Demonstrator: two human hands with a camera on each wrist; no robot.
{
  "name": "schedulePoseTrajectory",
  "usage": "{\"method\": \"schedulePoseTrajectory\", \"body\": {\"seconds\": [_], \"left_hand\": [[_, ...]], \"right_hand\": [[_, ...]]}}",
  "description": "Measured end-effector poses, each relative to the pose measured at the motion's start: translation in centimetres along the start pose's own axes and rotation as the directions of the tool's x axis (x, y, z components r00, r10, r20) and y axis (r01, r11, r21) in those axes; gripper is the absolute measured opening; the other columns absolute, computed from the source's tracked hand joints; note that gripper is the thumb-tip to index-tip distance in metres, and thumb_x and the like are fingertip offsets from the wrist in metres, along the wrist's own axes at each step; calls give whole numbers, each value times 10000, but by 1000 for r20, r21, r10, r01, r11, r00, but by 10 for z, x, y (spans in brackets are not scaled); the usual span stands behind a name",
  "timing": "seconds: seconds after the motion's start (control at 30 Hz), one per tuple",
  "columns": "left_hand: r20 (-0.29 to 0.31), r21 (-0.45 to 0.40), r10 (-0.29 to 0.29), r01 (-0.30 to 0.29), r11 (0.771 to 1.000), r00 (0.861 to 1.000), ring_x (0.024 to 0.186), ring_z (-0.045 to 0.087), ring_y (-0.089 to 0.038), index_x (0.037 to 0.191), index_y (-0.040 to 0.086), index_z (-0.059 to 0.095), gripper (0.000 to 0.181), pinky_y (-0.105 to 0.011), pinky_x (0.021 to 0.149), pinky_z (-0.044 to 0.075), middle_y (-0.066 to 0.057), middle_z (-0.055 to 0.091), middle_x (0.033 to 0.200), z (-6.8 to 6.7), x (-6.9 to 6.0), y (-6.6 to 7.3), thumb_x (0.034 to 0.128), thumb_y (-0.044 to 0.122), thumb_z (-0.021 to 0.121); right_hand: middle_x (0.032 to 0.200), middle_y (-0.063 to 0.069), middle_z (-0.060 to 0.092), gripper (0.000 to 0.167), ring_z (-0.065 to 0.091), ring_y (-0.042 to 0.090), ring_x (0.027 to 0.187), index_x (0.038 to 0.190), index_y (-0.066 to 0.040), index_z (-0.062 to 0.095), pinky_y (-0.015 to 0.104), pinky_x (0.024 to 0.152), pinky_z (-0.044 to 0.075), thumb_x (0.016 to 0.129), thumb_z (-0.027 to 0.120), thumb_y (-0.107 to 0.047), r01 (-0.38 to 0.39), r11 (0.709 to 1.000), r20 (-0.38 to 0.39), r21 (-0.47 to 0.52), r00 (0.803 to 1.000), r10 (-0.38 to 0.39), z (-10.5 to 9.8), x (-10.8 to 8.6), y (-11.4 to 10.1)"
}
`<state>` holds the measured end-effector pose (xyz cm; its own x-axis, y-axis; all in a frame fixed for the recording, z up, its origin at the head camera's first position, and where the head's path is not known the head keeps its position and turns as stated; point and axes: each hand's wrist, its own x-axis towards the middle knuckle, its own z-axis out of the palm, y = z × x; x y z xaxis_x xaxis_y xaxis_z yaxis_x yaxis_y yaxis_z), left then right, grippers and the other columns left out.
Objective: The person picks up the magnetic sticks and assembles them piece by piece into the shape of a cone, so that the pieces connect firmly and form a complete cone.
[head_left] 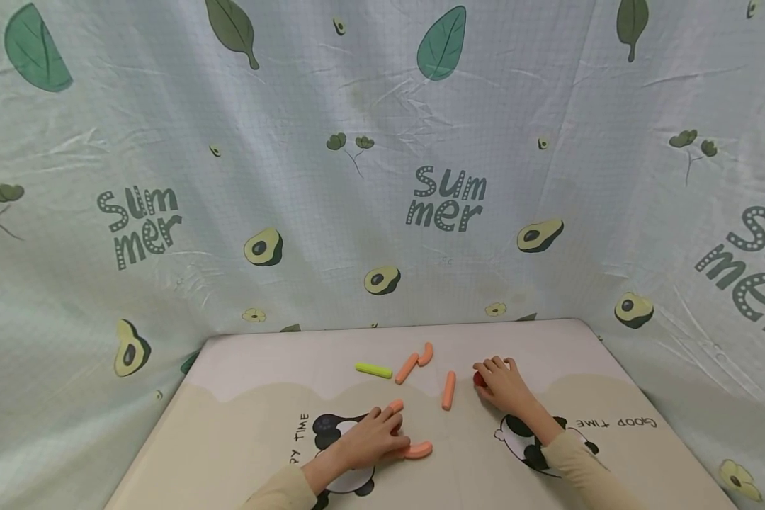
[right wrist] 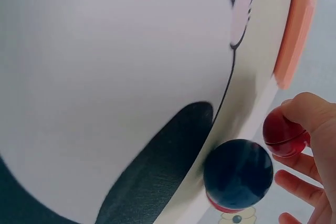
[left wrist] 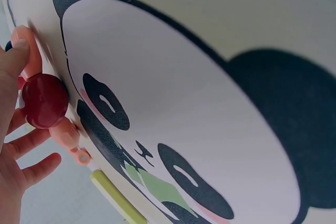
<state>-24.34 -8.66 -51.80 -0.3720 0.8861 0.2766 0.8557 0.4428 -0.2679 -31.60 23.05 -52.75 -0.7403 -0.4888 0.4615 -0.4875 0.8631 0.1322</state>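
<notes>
My left hand (head_left: 372, 438) grips a red ball with a curved orange rod (head_left: 418, 450) and another orange rod (head_left: 396, 405) at its two sides. In the left wrist view the thumb lies on one orange rod (left wrist: 32, 59), and fingers reach past the glossy red ball (left wrist: 46, 100) toward the other side. At the right, my right hand (head_left: 503, 382) pinches a second red ball (head_left: 479, 379) between thumb and fingers. Close beside it, a dark blue ball (right wrist: 239, 174) shows in the right wrist view; the hand hides it from the head view.
A straight orange rod (head_left: 449, 390) lies between the hands. Farther back are a lime green rod (head_left: 373, 370), another orange rod (head_left: 406, 369) and a short curved orange piece (head_left: 426, 354). The panda-printed table (head_left: 261, 425) meets a hanging patterned cloth (head_left: 319, 212).
</notes>
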Motion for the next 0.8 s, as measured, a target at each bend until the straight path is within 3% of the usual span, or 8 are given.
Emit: {"method": "schedulePoseTrajectory", "body": {"seconds": [0.2, 0.5, 0.8], "left_hand": [[-32, 3, 9, -9, 1000, 999, 818, 352, -83, 835, 313, 558, 85, -182, 650, 167, 54, 506, 874, 0, 0, 0, 867, 383, 520], [35, 6, 2, -2, 1000, 999, 896, 378, -91, 840, 305, 547, 101, -202, 642, 259, 56, 510, 897, 1, 0, 0, 884, 383, 501], [42, -4, 1, -1, 1000, 999, 869, 399, -93, 839, 286, 552, 88, -219, 650, 255, 41, 512, 898, -1, 2, 2, 882, 355, 517]], "right_hand": [[898, 34, 603, 329, 500, 202, 857, 984, -103, 580, 465, 792, 372, 723, 710, -254, 29, 1000, -21, 5, 999, -29, -10, -2, -8], [912, 0, 594, 325, 504, 168, 863, 987, -138, 592, 423, 784, 377, 712, 717, -259, 59, 998, -33, 4, 998, -59, -16, -2, -21], [903, 1, 553, 340, 497, 173, 841, 990, -148, 586, 413, 767, 389, 692, 730, -225, 145, 989, -94, 29, 985, -142, -17, -4, -34]]}}
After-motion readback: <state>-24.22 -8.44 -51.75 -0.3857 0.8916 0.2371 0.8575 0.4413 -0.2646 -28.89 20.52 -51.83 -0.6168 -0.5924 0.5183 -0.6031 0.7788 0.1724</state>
